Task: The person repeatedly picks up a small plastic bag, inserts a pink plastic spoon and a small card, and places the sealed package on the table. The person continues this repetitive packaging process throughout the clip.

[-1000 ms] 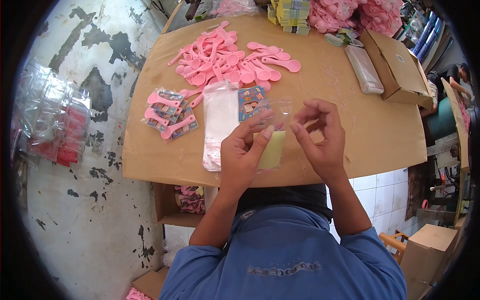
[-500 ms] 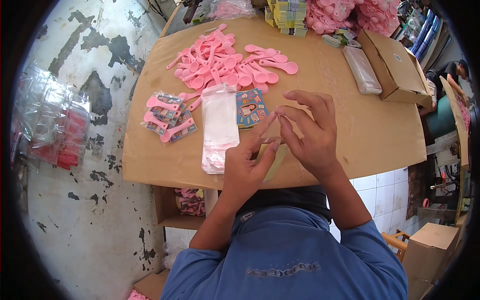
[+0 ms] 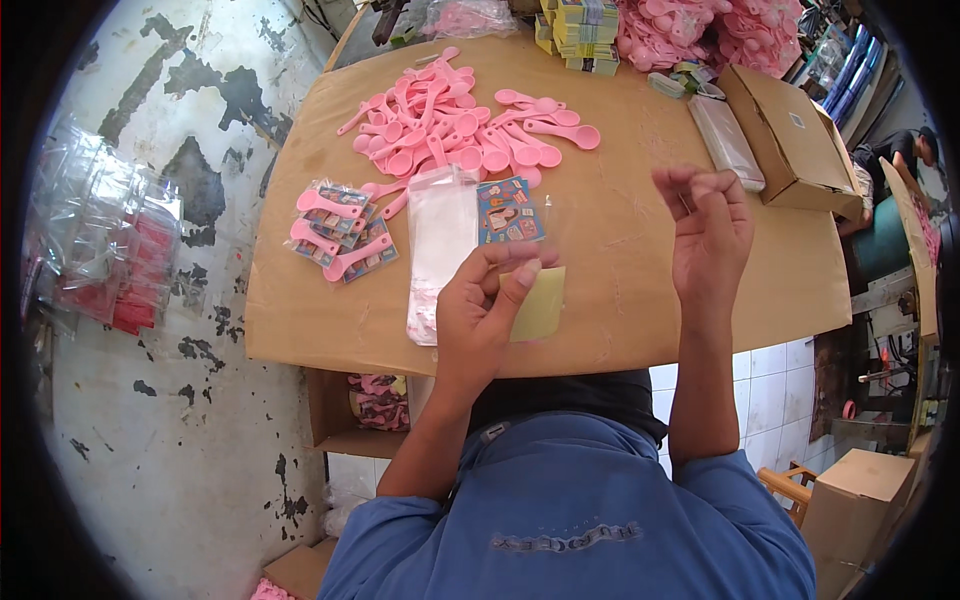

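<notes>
My left hand is closed in a pinch over the near part of the table. From its fingers hangs a small clear bag with a yellow-green card inside; no spoon shows in it, though fingers cover its upper part. Out to the right, my right hand is raised with its fingers curled together. Motion smears the fingertips, and what they hold, if anything, cannot be made out. Just beyond my left hand lie a stack of clear plastic bags and a blue printed card.
Pink spoons are heaped at the back. Several packed spoons with cards lie on the left. Card bundles, bagged spoons, a clear-wrapped pack and a cardboard box line the far and right edges. Another person works at far right.
My right hand has parted from my left and swung right, away from the bag. The left hand keeps its pinch, and more of the yellow-green card shows.
</notes>
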`<state>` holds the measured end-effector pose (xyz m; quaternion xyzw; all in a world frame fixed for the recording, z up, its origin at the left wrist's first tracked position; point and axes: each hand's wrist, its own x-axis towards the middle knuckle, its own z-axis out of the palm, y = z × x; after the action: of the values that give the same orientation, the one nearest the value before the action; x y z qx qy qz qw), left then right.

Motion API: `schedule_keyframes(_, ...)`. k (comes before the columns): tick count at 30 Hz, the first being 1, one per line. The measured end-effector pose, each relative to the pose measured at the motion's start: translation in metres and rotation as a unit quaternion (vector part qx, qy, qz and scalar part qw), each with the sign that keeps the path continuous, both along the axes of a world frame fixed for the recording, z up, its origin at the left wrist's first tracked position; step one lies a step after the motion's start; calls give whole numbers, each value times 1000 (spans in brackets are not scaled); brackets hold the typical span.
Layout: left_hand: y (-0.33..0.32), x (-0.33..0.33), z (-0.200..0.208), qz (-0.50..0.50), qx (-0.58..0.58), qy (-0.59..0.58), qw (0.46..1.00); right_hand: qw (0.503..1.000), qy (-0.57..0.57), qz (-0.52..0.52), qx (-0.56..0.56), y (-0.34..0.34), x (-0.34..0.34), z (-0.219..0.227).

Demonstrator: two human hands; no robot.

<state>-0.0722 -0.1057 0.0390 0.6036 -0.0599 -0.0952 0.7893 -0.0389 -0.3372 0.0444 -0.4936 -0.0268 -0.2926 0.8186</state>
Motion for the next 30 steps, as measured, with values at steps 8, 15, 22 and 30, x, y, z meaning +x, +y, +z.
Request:
schedule_keyframes(8, -1, 11, -21, 40, -29, -100, 994, 949, 139, 232, -161, 31, -29, -9)
schedule_keyframes(15, 4, 11, -15, 25, -63, -78, 995, 933, 135, 251, -220, 39, -22, -11)
schedule_keyframes(22, 7, 12, -15, 21, -54, -63, 996, 936, 150, 280, -153, 36, -22, -6)
schedule_keyframes(30, 9, 11, -25, 22, -115, -70, 991, 939, 72, 269, -200, 28, -26, -7)
